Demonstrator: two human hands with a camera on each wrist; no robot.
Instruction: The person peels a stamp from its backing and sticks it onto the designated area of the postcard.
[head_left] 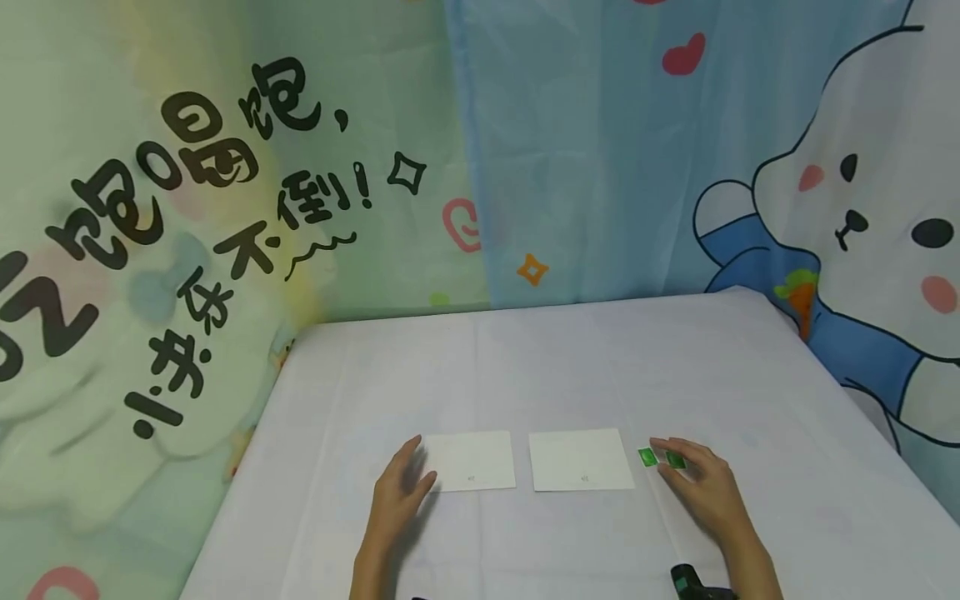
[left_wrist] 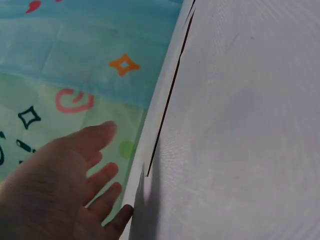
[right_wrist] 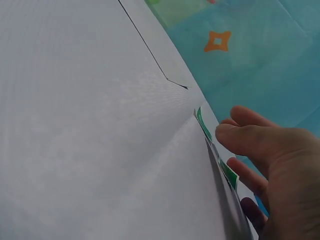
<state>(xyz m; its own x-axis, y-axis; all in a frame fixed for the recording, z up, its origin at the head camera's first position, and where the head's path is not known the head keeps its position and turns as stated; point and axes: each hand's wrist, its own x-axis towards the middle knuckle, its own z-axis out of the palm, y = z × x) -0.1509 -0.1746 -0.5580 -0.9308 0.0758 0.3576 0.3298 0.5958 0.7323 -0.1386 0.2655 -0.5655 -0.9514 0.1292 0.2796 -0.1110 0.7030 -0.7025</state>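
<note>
Two white paper cards (head_left: 472,461) (head_left: 581,460), each with a tiny mark near its lower edge, lie side by side on the white-covered table. My left hand (head_left: 401,492) is at the left card's outer edge, fingers loosely spread with nothing between them; the left wrist view shows this hand (left_wrist: 75,180) relaxed. To the right of the other card lie two small green stamp-like pieces (head_left: 647,457) (head_left: 677,460). Over the farther-right piece hovers my right hand (head_left: 705,492), thumb and fingers apart. In the right wrist view, the green pieces (right_wrist: 229,174) curl slightly beside the right hand (right_wrist: 280,165).
A black object (head_left: 697,583) shows at the lower edge near the right forearm. The white tablecloth (head_left: 480,367) reaches back to printed curtains (head_left: 585,167) with cartoon figures and lettering.
</note>
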